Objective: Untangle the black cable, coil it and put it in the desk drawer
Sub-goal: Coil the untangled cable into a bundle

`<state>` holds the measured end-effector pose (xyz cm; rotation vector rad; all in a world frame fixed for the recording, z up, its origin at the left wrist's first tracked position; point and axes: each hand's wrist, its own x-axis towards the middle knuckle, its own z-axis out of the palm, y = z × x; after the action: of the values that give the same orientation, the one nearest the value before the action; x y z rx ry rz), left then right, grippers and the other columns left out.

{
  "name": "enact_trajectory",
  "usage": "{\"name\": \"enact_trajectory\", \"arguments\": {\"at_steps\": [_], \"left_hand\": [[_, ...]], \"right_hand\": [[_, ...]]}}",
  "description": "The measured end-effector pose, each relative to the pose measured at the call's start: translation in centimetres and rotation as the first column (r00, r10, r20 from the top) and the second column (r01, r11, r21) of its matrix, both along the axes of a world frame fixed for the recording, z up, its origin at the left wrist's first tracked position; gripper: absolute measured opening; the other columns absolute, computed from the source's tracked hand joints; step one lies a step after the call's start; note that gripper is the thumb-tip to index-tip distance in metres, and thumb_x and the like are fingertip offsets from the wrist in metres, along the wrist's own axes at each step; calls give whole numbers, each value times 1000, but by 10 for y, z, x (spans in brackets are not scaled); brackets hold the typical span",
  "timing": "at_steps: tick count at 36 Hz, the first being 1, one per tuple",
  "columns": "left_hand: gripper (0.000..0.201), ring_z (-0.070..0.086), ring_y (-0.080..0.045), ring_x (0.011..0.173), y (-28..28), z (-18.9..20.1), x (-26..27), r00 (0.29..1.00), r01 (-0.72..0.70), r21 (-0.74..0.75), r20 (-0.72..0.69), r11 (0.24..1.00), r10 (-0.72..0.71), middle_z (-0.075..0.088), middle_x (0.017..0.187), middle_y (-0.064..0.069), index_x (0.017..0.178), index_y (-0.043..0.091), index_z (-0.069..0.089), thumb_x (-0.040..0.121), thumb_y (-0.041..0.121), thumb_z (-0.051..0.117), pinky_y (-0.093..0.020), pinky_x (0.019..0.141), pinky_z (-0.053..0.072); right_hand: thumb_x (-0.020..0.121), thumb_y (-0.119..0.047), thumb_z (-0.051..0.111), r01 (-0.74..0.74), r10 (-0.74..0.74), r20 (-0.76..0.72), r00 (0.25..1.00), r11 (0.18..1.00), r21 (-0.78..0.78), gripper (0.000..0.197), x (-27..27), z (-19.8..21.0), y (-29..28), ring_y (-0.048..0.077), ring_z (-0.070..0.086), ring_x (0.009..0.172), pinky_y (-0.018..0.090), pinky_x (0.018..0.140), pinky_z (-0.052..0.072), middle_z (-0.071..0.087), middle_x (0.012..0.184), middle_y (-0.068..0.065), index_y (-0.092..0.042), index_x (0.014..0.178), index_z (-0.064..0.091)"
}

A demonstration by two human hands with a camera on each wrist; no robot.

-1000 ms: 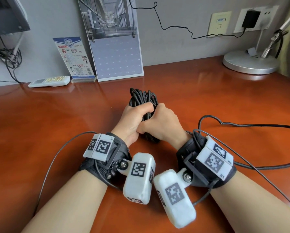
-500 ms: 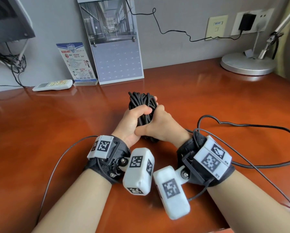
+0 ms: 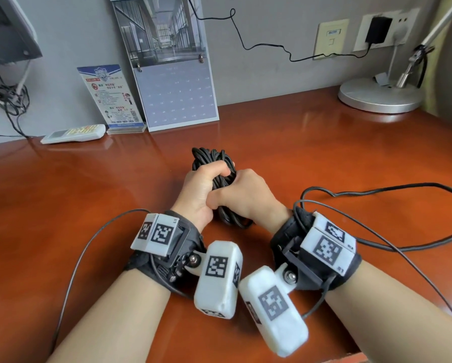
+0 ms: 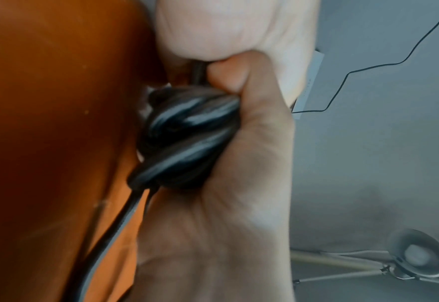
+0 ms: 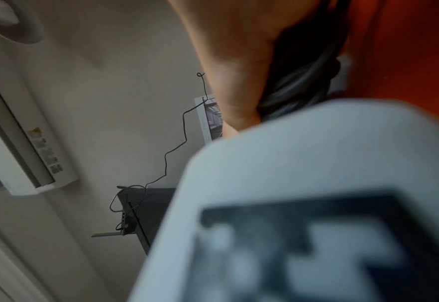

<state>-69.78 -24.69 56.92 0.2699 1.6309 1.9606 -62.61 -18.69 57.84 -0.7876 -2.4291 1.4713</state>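
A bundle of coiled black cable (image 3: 211, 158) stands upright on the wooden desk (image 3: 88, 195) near its middle. My left hand (image 3: 206, 184) grips the bundle from the left, fingers curled over its strands. My right hand (image 3: 245, 197) grips it from the right, thumbs nearly touching. In the left wrist view the black cable (image 4: 187, 130) is squeezed in my left hand (image 4: 239, 143), with two strands trailing down. The right wrist view shows the dark cable (image 5: 304, 67) behind my right hand (image 5: 239, 61). No drawer is in view.
A calendar (image 3: 172, 74), a leaflet stand (image 3: 109, 95) and a white remote (image 3: 73, 133) line the back wall. A lamp base (image 3: 379, 96) sits at the back right. Thin sensor wires (image 3: 376, 195) loop across the desk to the right.
Both hands keep their hold on the bundle at the same spot. The head view has shifted slightly; the wrists have edged closer together.
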Motion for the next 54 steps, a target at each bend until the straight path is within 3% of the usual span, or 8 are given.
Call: {"name": "enact_trajectory", "arguments": {"at_steps": [8,19,25,33,39,45,50,54], "left_hand": [[39,56,-24,73,0,2,0,999,-39,-33,33,999,40,57,79,-9,79,9,64,42,21,69,-35,71,42],[41,60,-23,81,-8,27,6,951,236,181,159,955,-265,60,85,-11,93,5,58,95,41,38,-33,78,47],[35,39,-21,124,-16,49,14,903,209,-288,-309,934,-298,45,127,-2,108,18,53,84,42,43,-37,108,25],[92,-22,-8,141,-32,83,46,-133,-339,-848,-385,407,-913,2,153,14,143,39,16,69,34,70,-54,104,-25],[61,56,-21,122,-26,76,48,-649,-464,-544,-328,699,-686,70,105,4,108,17,67,54,37,85,-56,110,22],[22,62,-16,88,-22,69,63,-437,-422,-673,-436,607,-787,63,95,7,106,19,57,85,18,53,-28,66,44],[34,51,-18,37,-27,70,66,-506,-419,-524,-544,742,-670,53,50,3,66,11,57,43,9,83,-19,39,22],[29,50,-22,33,-29,71,66,-459,-375,-503,-629,779,-627,56,49,1,67,9,60,46,6,78,-19,40,28]], "right_hand": [[42,-30,69,-21,21,-3,1000,997,-76,27,0,5,0,17,47,51,29,50,36,48,54,-3,-12,56,54],[70,-5,64,-64,61,-18,998,940,-336,5,24,23,12,22,53,52,23,48,41,57,63,13,-1,70,61],[67,-5,65,-49,54,15,998,966,-254,14,46,29,29,21,47,46,22,45,37,51,51,7,-6,56,55],[53,-23,66,-219,236,107,966,964,-152,32,71,41,34,18,60,57,22,52,47,64,65,6,-3,78,65],[69,-9,65,-375,389,92,917,917,-138,24,89,49,29,10,57,51,18,48,44,63,66,5,2,90,64],[56,-19,63,-392,410,138,901,909,-145,31,100,47,29,17,57,57,20,50,45,62,67,6,-2,81,63],[74,-23,69,-450,457,24,889,883,-133,16,109,51,33,14,56,56,23,54,43,63,66,2,-9,78,62],[66,-54,72,-528,515,-116,849,818,-230,76,115,48,49,16,62,70,24,62,51,66,91,13,1,116,57]]}}
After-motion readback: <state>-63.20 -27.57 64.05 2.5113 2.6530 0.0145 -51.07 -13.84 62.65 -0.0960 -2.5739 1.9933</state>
